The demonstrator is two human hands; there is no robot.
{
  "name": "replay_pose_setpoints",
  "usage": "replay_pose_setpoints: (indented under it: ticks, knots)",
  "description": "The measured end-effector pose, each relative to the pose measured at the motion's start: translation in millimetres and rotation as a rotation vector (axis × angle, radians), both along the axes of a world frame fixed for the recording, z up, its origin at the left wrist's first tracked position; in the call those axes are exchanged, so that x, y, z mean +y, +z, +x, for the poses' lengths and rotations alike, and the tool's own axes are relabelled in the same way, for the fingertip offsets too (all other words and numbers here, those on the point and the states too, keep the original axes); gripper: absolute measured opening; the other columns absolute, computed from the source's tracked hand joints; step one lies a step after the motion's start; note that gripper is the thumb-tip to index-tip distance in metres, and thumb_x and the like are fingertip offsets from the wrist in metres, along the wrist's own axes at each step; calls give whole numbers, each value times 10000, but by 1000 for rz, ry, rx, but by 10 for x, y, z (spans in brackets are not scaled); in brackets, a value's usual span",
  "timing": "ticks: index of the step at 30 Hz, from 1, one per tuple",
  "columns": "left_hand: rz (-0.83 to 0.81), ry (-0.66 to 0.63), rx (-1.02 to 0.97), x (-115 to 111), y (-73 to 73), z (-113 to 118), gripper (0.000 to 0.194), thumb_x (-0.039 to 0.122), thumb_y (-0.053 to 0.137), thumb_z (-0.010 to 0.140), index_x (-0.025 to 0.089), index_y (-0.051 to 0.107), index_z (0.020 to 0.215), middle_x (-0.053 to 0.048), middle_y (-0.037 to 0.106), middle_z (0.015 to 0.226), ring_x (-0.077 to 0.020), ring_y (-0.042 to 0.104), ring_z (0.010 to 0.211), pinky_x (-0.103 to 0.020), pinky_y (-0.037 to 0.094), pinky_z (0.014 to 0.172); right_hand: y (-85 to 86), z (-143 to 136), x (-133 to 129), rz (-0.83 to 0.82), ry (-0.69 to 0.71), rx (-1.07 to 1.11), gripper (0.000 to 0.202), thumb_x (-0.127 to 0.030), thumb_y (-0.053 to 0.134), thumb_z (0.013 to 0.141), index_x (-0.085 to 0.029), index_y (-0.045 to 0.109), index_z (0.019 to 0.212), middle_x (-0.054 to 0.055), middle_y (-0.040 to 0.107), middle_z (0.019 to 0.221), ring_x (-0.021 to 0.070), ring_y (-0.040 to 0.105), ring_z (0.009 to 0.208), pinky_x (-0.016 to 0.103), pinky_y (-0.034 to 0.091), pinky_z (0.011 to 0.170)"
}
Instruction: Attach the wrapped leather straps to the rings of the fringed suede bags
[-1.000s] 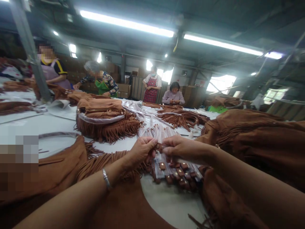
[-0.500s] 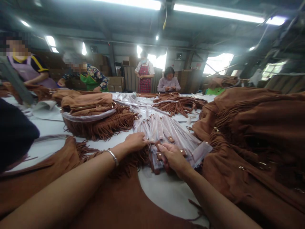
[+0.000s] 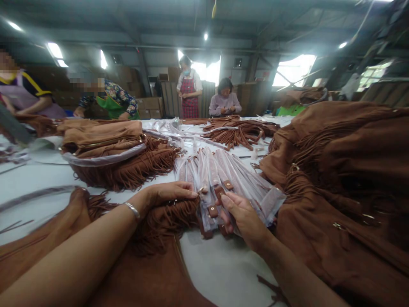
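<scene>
A brown fringed bag (image 3: 134, 273) lies in front of me, its fringe spread under my left hand (image 3: 171, 192). That hand has its fingers closed at the bag's upper edge, next to a small metal clasp (image 3: 202, 190). My right hand (image 3: 239, 211) pinches the brown end tab of a strap (image 3: 220, 192) between thumb and fingers. Around it fans a bundle of plastic-wrapped straps (image 3: 252, 183) with brown, riveted end tabs. The tips of some right fingers are partly hidden behind the straps.
Brown bags are piled high at the right (image 3: 351, 170). Another fringed bag (image 3: 108, 149) sits at the left on the white table (image 3: 204, 264). Loose fringed pieces (image 3: 236, 132) lie beyond the straps. Several people stand or sit across the table.
My left hand has shifted a little left, off the strap ends, and the metal clasp now shows beside it. My right hand has moved slightly right with the tab. The view has tilted downward.
</scene>
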State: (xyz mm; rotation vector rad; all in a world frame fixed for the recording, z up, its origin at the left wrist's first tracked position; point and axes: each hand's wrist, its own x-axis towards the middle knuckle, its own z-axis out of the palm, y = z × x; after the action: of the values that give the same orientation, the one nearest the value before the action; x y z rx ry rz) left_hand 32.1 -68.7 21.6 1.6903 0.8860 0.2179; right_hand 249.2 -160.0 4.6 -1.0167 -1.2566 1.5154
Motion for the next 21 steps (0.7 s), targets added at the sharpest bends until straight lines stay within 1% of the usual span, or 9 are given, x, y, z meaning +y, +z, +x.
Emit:
replay_pose_setpoints:
  ticks: [3,5,7,10,11,12,14,17,21]
  knots:
    - [36,-23,-12,-165,80,88,411,472,658,662,148,515,870,10,522,759,-115,485,664,-207,398,607,-9,-10,-9,-22,0,21,334,-496,482,834,-162,481,855,-81,443,454,50,341,314,152,246,327]
    - [84,-17,-14,-346,128,151,379,421,666,672,156,516,898,24,501,749,-113,467,672,-202,385,612,-5,-12,-25,-21,0,9,333,-494,485,832,-162,484,855,-82,444,452,49,345,315,150,249,330]
    - [248,26,47,-561,156,200,309,387,640,706,165,531,890,24,491,748,-119,456,681,-212,375,623,9,-7,-40,-12,2,-10,331,-492,482,833,-161,488,856,-84,439,446,49,350,317,149,261,336]
    - [629,156,208,-852,165,221,216,364,579,761,176,549,865,6,492,790,-132,462,698,-236,371,638,26,3,-54,0,15,-25,331,-493,488,828,-164,491,851,-89,428,439,50,338,311,153,276,334]
    - [726,185,250,-923,162,211,211,368,568,772,182,554,868,2,489,804,-136,468,706,-244,373,646,27,5,-58,2,27,-33,333,-496,489,826,-164,493,852,-89,426,440,50,332,310,155,278,333]
    - [782,199,278,-977,157,193,219,381,565,779,189,560,886,-2,487,818,-141,474,720,-251,375,655,27,6,-64,6,43,-47,335,-498,487,827,-164,494,851,-89,422,439,50,328,311,157,278,334]
    - [832,193,317,-1046,140,139,272,438,569,785,206,578,927,-8,491,833,-155,485,754,-262,378,674,30,5,-82,20,83,-95,341,-500,473,836,-160,496,846,-89,408,428,52,326,313,159,271,339]
    - [836,194,357,-1089,90,51,341,517,576,773,223,606,945,-15,514,818,-167,492,766,-261,373,660,52,-2,-118,50,130,-175,343,-491,448,855,-152,493,844,-86,394,422,54,327,324,160,260,351]
    - [900,171,356,-1115,-20,-4,343,508,595,769,219,622,952,-25,538,809,-168,498,760,-266,373,666,70,-16,-143,50,203,-261,353,-497,422,870,-151,480,831,-83,393,429,50,309,328,153,236,343]
